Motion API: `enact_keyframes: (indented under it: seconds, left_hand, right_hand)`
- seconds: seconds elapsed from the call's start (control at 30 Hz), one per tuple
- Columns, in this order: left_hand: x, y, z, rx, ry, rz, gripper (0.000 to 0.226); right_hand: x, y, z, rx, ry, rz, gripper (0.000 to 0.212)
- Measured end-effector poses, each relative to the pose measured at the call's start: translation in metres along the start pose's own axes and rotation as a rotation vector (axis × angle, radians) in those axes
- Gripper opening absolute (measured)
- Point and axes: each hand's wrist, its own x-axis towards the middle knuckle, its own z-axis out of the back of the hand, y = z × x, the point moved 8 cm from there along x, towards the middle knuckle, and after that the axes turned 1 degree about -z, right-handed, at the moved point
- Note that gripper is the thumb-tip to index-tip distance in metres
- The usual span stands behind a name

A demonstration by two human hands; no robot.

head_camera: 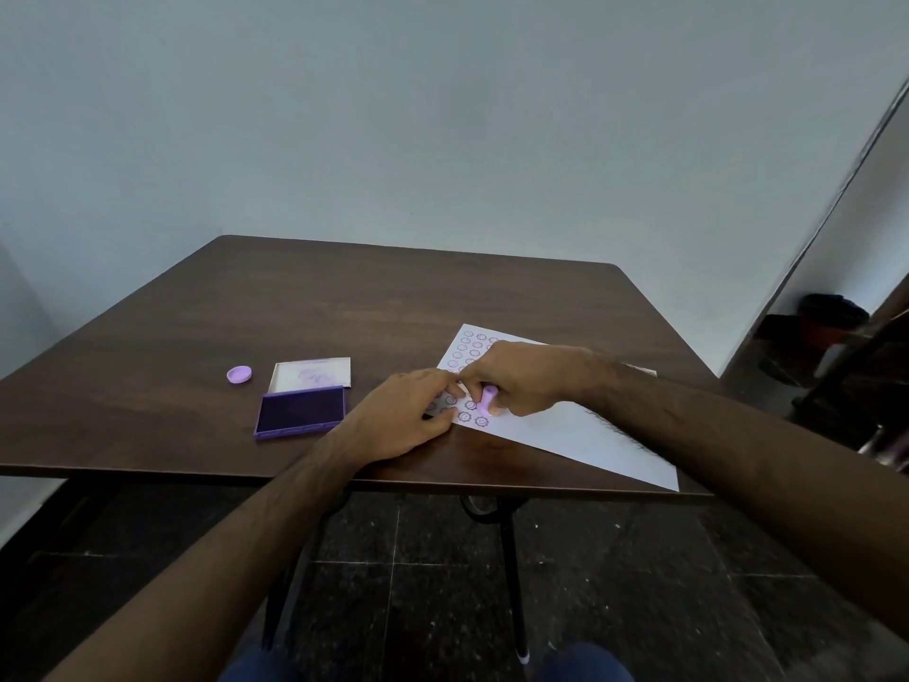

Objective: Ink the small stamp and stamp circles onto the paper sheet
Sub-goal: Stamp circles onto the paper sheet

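I see the dark wooden tabletop [393, 307] first, with the white paper sheet [565, 430] lying angled near its front right edge, rows of purple stamped circles [471, 344] on it. The open purple ink pad [300, 412] sits left of the sheet, well apart from the small round cap [239, 374]. My left hand [398, 420] lies flat on the sheet's corner, grip wide. My right hand [521, 376] pinches the small stamp [488, 400], upright on the paper.

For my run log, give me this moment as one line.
step: stamping | right hand: holds stamp on paper | left hand: steadies paper | ink pad: open, left of paper | cap: on table
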Motion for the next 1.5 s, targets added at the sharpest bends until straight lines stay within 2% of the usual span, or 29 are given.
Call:
enact_keyframes:
  seconds: [0.77, 0.97, 1.5]
  left_hand:
    - [-0.0007, 0.0011, 0.0000, -0.014, 0.000, 0.008, 0.033]
    - [-0.0005, -0.0004, 0.0003, -0.021, -0.008, -0.010, 0.030]
    - [0.0001, 0.0015, -0.0009, -0.024, -0.003, 0.003, 0.033]
  right_hand:
    - [-0.0027, 0.0037, 0.0010, 0.019, -0.043, 0.033, 0.013]
    - [0.0011, 0.0048, 0.0005, -0.005, 0.002, 0.022, 0.012]
    - [0.0041, -0.0005, -0.0011, 0.020, -0.009, -0.004, 0.015]
